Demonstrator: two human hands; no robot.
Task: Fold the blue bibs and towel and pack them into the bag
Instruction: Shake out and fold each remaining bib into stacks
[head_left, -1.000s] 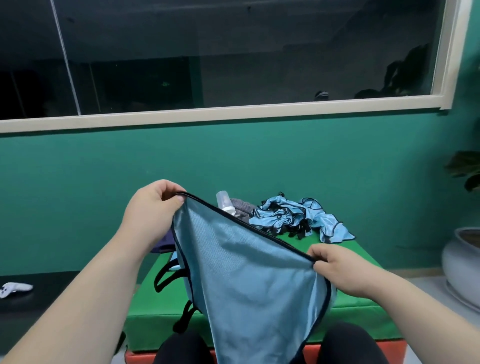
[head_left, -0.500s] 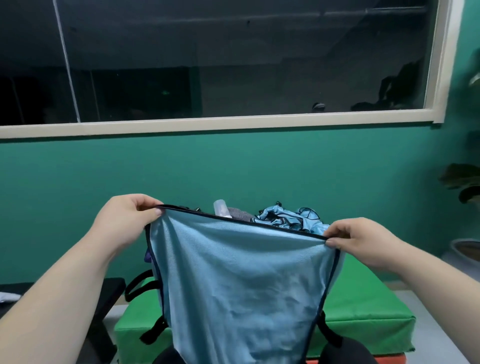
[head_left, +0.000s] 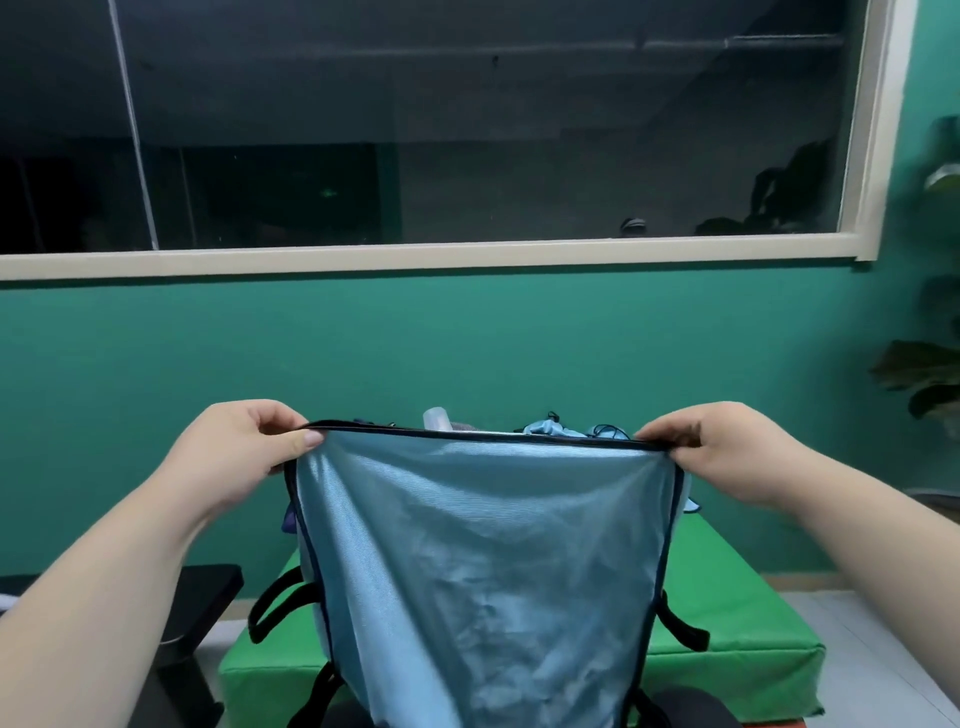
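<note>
Centrally, a blue bib (black-edged, with black straps hanging at its sides) is held up in the air, stretched flat towards the camera above a green pad. The left hand pinches its upper left corner between thumb and curled fingers; the right hand pinches the upper right corner likewise. Behind the taut top hem, part of a heap of blue cloth and the tip of a clear bottle show. Background: green wall, dark window, plant leaves at right.
</note>
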